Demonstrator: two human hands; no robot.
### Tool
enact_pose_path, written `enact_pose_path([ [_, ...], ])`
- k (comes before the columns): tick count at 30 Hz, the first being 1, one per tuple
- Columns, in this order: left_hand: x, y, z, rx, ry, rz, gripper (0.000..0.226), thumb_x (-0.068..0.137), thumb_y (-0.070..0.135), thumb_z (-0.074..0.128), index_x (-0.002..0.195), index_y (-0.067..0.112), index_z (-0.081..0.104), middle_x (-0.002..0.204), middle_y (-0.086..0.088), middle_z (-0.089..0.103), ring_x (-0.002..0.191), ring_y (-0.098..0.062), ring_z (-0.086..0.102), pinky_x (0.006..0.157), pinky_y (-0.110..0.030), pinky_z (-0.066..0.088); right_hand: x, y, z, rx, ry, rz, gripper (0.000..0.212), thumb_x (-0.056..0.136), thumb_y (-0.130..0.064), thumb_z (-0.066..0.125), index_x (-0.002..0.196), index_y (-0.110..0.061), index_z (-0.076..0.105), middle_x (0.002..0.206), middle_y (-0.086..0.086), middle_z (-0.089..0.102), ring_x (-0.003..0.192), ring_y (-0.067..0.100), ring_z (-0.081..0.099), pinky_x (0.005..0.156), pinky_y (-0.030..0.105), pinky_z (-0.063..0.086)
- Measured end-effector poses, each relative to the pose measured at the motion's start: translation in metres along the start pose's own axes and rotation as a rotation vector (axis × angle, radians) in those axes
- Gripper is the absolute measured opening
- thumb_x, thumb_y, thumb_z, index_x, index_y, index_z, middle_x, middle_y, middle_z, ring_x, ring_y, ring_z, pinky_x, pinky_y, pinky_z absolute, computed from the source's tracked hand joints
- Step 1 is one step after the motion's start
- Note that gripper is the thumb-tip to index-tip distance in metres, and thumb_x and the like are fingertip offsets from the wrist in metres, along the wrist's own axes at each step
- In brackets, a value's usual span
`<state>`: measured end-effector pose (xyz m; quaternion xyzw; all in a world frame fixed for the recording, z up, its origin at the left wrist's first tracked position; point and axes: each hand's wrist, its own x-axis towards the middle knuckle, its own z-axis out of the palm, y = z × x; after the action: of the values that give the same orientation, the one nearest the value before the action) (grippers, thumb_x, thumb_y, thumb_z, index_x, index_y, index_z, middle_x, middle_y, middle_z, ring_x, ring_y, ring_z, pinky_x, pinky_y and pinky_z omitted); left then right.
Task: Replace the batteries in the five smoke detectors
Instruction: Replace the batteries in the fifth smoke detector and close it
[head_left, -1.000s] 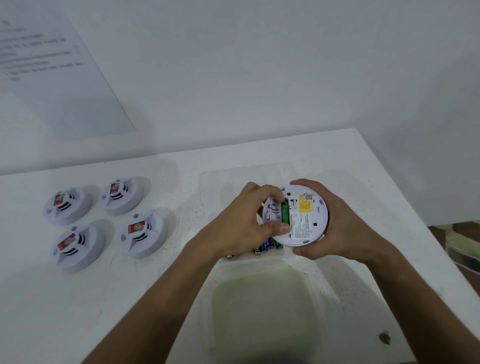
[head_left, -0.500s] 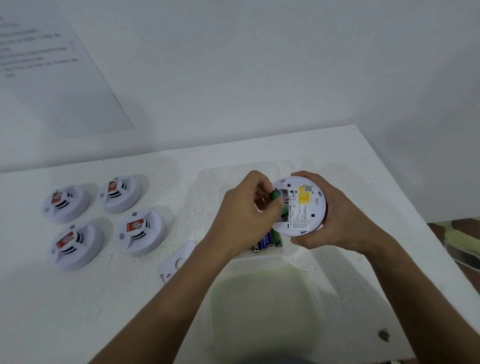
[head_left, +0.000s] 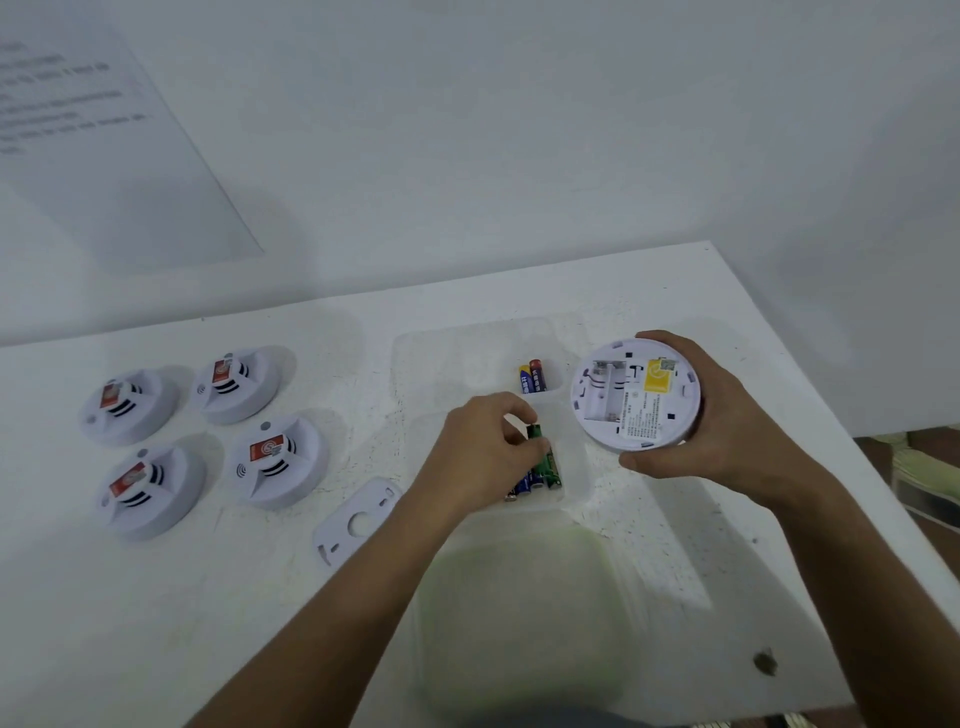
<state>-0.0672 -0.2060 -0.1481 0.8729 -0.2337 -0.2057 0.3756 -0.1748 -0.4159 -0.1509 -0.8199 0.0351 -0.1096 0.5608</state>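
Presently: one smoke detector (head_left: 636, 395), back up, compartment empty, gripped by right hand (head_left: 711, 415) right of tray (head_left: 415, 353). Left hand (head_left: 485, 449) pinches green battery (head_left: 535, 434) over the near tray compartment. Four detectors (head_left: 208, 436) sit left on the bench (head_left: 208, 597), seemingly untouched.

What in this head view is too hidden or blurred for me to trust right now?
- Batteries in the tray's near compartment: count hidden by the left hand.
- Held detector label: print too small.
- Wall sheet: text blurred, cut off left.
- Pale blob at bottom: blurred, unidentifiable.
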Motion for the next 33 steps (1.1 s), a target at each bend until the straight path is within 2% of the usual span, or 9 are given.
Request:
enact_pose_path([
  [7, 0.001, -0.007, 0.013, 0.094, -0.003, -0.028, 0.025, 0.089, 0.028, 0.065, 0.113, 0.021, 0.064, 0.083, 0.006, 0.065, 0.060, -0.004, 0.059, 0.052, -0.012, 0.045, -0.001, 0.004, -0.001, 0.013, -0.007, 0.024, 0.099, 0.048, -0.032, 0.089, 0.137, -0.025, 0.046, 0.127, -0.009, 0.060, 0.120, 0.013, 0.058, 0.091, 0.023, 0.054],
  [11, 0.003, -0.004, -0.005, 0.110, 0.083, 0.009, 0.021, 0.089, 0.029, 0.064, 0.110, 0.024, 0.065, 0.081, 0.010, 0.064, 0.066, -0.002, 0.060, 0.050, -0.002, 0.041, -0.002, 0.005, -0.002, 0.026, -0.004, 0.026, 0.098, 0.047, -0.033, 0.088, 0.136, -0.027, 0.046, 0.124, -0.013, 0.061, 0.119, 0.010, 0.058, 0.090, 0.018, 0.052],
  [14, 0.012, 0.000, -0.023, 0.114, 0.122, 0.023, 0.021, 0.088, 0.032, 0.065, 0.109, 0.025, 0.066, 0.082, 0.011, 0.065, 0.070, 0.002, 0.061, 0.053, -0.002, 0.037, -0.001, 0.005, 0.001, 0.028, -0.005, 0.029, 0.099, 0.047, -0.035, 0.087, 0.136, -0.025, 0.046, 0.124, -0.015, 0.061, 0.119, 0.009, 0.058, 0.089, 0.016, 0.052],
  [18, 0.037, 0.004, -0.038, 0.092, 0.147, 0.019, 0.023, 0.088, 0.035, 0.065, 0.109, 0.024, 0.066, 0.089, 0.006, 0.068, 0.073, -0.004, 0.062, 0.053, -0.007, 0.040, 0.002, 0.004, 0.002, 0.028, -0.010, 0.036, 0.099, 0.048, -0.037, 0.087, 0.137, -0.024, 0.045, 0.125, -0.013, 0.060, 0.120, 0.010, 0.058, 0.091, 0.018, 0.052],
  [22, 0.071, 0.004, -0.035, 0.145, 0.062, -0.004, 0.031, 0.088, 0.036, 0.065, 0.116, 0.022, 0.064, 0.092, 0.003, 0.063, 0.076, -0.005, 0.059, 0.053, -0.009, 0.039, 0.003, 0.004, 0.002, 0.022, -0.025, 0.041, 0.097, 0.049, -0.038, 0.086, 0.136, -0.027, 0.045, 0.126, -0.016, 0.060, 0.120, 0.008, 0.057, 0.093, 0.018, 0.052],
  [25, 0.093, 0.000, -0.030, 0.232, -0.091, -0.025, 0.043, 0.086, 0.038, 0.068, 0.125, 0.021, 0.060, 0.113, -0.004, 0.062, 0.099, -0.019, 0.063, 0.076, -0.022, 0.045, 0.003, 0.004, 0.001, 0.024, -0.020, 0.052, 0.096, 0.049, -0.035, 0.088, 0.135, -0.030, 0.045, 0.124, -0.018, 0.060, 0.119, 0.006, 0.057, 0.090, 0.014, 0.051],
  [26, 0.098, -0.001, -0.028, 0.250, -0.138, -0.037, 0.047, 0.086, 0.040, 0.068, 0.127, 0.021, 0.058, 0.121, -0.006, 0.060, 0.100, -0.021, 0.064, 0.075, -0.024, 0.046, 0.003, 0.005, 0.000, 0.019, -0.019, 0.055, 0.097, 0.049, -0.032, 0.089, 0.135, -0.030, 0.045, 0.124, -0.019, 0.060, 0.120, 0.006, 0.057, 0.089, 0.014, 0.051],
  [29, 0.109, -0.003, -0.023, 0.262, -0.216, -0.067, 0.052, 0.085, 0.041, 0.069, 0.131, 0.020, 0.057, 0.122, -0.009, 0.062, 0.077, -0.017, 0.065, 0.059, -0.023, 0.047, 0.003, 0.008, -0.004, 0.008, -0.015, 0.068, 0.098, 0.052, -0.021, 0.091, 0.137, -0.029, 0.044, 0.125, -0.019, 0.060, 0.121, 0.006, 0.057, 0.090, 0.014, 0.051],
  [33, 0.113, -0.006, -0.018, 0.247, -0.223, -0.043, 0.038, 0.085, 0.038, 0.069, 0.118, 0.019, 0.067, 0.107, -0.006, 0.070, 0.077, -0.013, 0.062, 0.070, -0.023, 0.046, 0.004, 0.012, -0.005, 0.018, -0.010, 0.080, 0.097, 0.052, -0.016, 0.090, 0.137, -0.027, 0.045, 0.125, -0.018, 0.060, 0.119, 0.006, 0.058, 0.090, 0.015, 0.051],
])
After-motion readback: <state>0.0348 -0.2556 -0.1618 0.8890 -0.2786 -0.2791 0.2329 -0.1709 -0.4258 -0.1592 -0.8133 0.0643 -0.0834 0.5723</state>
